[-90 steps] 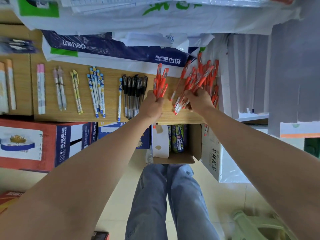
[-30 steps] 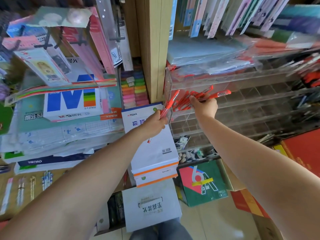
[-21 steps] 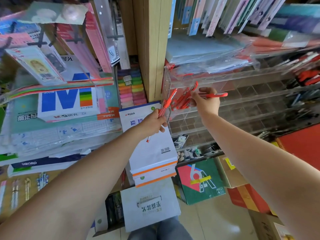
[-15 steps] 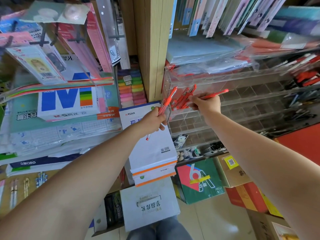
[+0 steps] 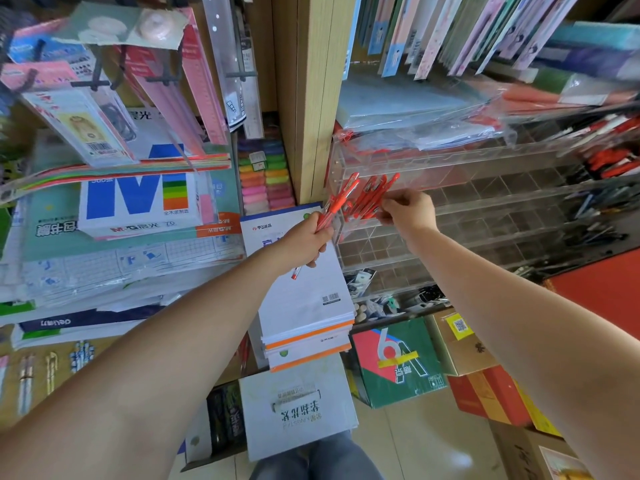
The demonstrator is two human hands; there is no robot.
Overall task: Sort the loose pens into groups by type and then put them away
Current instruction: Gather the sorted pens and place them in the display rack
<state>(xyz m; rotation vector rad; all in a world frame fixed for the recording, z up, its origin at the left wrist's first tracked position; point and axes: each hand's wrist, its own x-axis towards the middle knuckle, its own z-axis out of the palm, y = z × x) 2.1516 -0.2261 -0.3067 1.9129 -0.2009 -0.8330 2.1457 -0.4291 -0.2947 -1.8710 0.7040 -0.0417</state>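
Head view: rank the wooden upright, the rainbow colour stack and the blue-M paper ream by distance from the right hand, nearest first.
1. Wooden upright, just left of the right hand.
2. Rainbow colour stack, on the upright's far left side.
3. Blue-M paper ream, farthest left.

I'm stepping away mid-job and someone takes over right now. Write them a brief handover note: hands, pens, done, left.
Left hand grips a small red pen bunch beside the clear acrylic rack.
Right hand holds a larger red pen bunch at the rack's left end.
Done: red pens gathered, brought to the rack.
Left: seat both bunches in a compartment, then put away the other pen groups lying at lower left.
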